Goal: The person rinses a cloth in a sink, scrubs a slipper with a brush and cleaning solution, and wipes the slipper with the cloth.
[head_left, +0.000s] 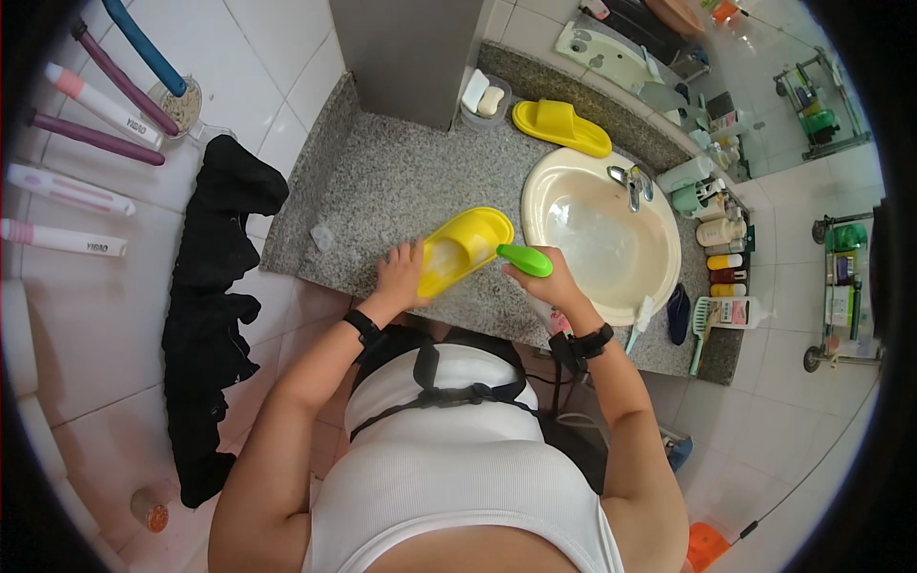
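Observation:
A yellow slide slipper (458, 250) lies tilted over the grey granite counter (382, 181), with whitish suds on its footbed. My left hand (401, 275) grips its near end, fingers over the edge. In my right hand (551, 283) is a bright green scrub brush (526, 260), its rounded tip beside the slipper's strap. Any bristles are hidden from this view. Against the back ledge rests a second yellow slipper (562, 127), between the soap dish and the basin.
Right of my hands is a cream oval basin (537, 205) with a chrome faucet (630, 186). A soap dish (485, 105) stands at the back. Several bottles (721, 232) and a pale green brush (702, 329) line the right side. Black clothing (205, 315) hangs at left.

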